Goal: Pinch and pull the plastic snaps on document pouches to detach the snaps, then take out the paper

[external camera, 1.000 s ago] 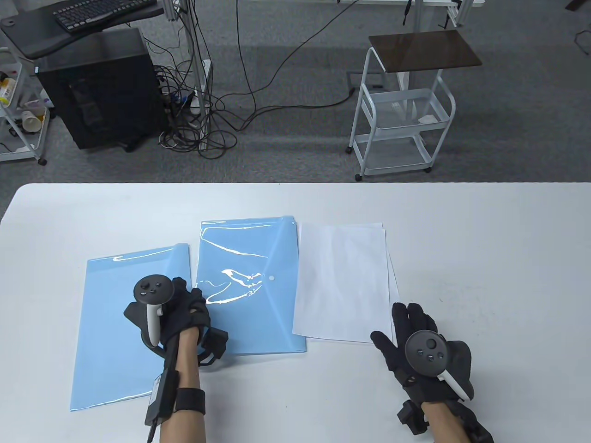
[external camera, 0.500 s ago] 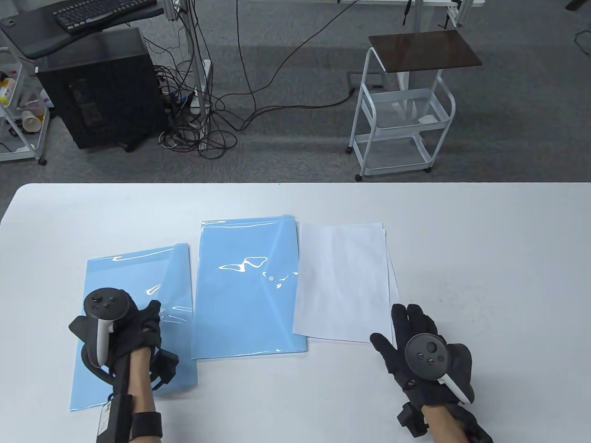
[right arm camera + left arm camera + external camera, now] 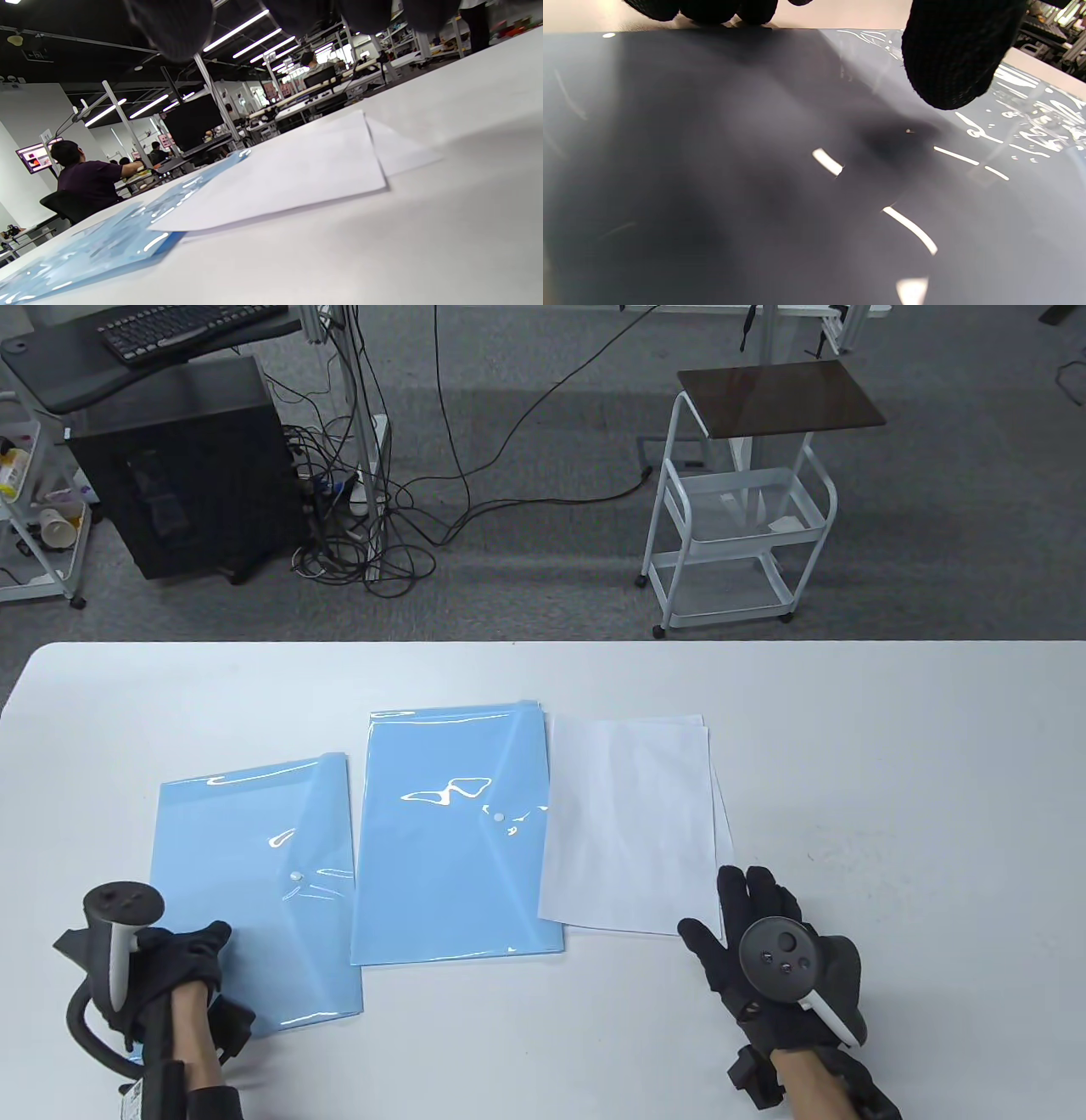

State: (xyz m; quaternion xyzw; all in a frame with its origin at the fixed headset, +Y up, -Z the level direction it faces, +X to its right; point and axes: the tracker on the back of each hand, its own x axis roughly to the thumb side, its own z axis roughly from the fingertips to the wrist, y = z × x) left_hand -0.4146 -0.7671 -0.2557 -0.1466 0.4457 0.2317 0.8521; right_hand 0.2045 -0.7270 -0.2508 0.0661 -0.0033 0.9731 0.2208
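Two light-blue document pouches lie flat on the white table (image 3: 891, 780). The left pouch (image 3: 254, 831) shows its white snap (image 3: 295, 878); the middle pouch (image 3: 458, 848) has its snap (image 3: 498, 817) pressed shut. White paper (image 3: 632, 823) lies in a small stack to their right. My left hand (image 3: 199, 950) rests at the left pouch's near-left corner. In the left wrist view its fingertips (image 3: 712, 10) touch the pouch edge, the thumb apart, holding nothing. My right hand (image 3: 717, 912) lies flat, with its fingers on the paper's near-right corner.
Beyond the table's far edge stand a white trolley (image 3: 738, 500), a black computer case (image 3: 182, 466) and tangled cables (image 3: 373, 526) on the floor. A small shelf cart (image 3: 34, 517) stands at far left.
My left hand has slid left and back from the middle pouch to the left pouch's near corner, uncovering the left snap. The middle pouch's surface has settled flat. The right hand barely moved.
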